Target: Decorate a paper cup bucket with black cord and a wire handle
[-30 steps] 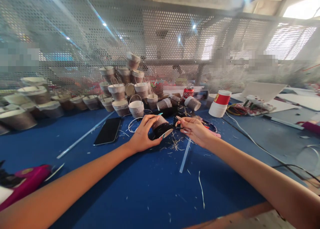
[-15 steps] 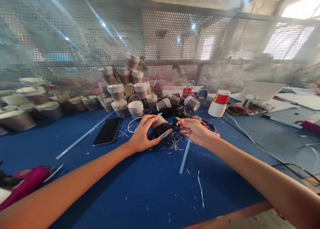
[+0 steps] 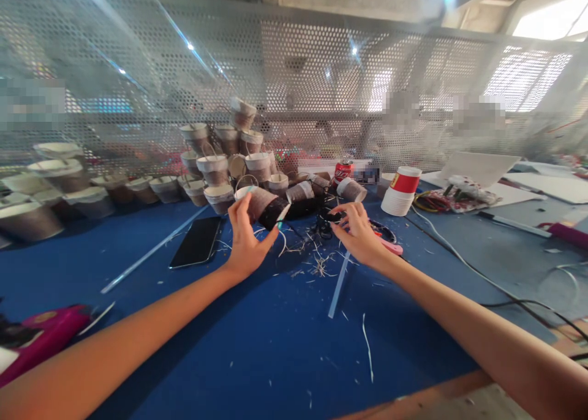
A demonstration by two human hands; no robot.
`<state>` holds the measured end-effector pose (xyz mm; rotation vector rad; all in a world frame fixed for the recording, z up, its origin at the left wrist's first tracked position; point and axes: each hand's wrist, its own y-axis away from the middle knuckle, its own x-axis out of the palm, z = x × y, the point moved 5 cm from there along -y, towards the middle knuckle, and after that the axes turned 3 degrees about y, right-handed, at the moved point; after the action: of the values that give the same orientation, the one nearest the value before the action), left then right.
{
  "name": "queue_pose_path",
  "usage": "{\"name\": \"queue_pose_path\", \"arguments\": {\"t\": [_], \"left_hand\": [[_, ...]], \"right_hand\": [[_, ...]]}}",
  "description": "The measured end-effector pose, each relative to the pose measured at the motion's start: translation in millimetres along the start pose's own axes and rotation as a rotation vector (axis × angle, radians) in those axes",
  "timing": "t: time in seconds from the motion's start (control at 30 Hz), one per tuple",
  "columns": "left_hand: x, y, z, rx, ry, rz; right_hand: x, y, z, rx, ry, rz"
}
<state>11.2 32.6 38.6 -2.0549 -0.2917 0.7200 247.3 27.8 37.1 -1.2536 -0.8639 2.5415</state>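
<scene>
My left hand (image 3: 248, 239) is wrapped around a brown-sided paper cup (image 3: 263, 203), tilted on its side, with black cord wound round the end that faces right. A strand of that cord seems to trail from the cup toward a tangled black cord heap (image 3: 325, 224) at the middle. Over this heap, my right hand (image 3: 357, 230) has thumb and fingers drawn together on the black cord; the exact pinch point is hard to see. Pale thread scraps (image 3: 320, 266) lie between the hands. Beneath my right wrist are pink-handled scissors (image 3: 391, 247), partly hidden.
Stacked small cup buckets (image 3: 214, 170) with handles stand behind and left. A phone (image 3: 196, 242), a clear glue stick (image 3: 339, 285) and a magenta glue gun (image 3: 50, 337) lie on the blue table. At the back are a red can (image 3: 343, 172) and stacked white cups (image 3: 397, 201).
My left hand has moved left and slightly back with the cup, turning its black-wound end rightward. My right hand stays near the cord heap, its fingers bent differently.
</scene>
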Motion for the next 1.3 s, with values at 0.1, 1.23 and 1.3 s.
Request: {"name": "queue_pose_path", "arguments": {"t": [0.1, 1.23, 1.3], "left_hand": [[-2.6, -0.3, 12.4, -0.096, 0.000, -0.082], [7.7, 3.5, -11.8, 0.197, -0.046, 0.152], [7.8, 2.9, -12.6, 0.208, -0.068, 0.145]], "right_hand": [[-8.0, 4.1, -8.6, 0.159, 0.288, -0.113], [-29.1, 0.1, -9.4, 0.136, 0.148, -0.251], [-27.7, 0.9, -7.1, 0.121, 0.087, -0.269]]}}
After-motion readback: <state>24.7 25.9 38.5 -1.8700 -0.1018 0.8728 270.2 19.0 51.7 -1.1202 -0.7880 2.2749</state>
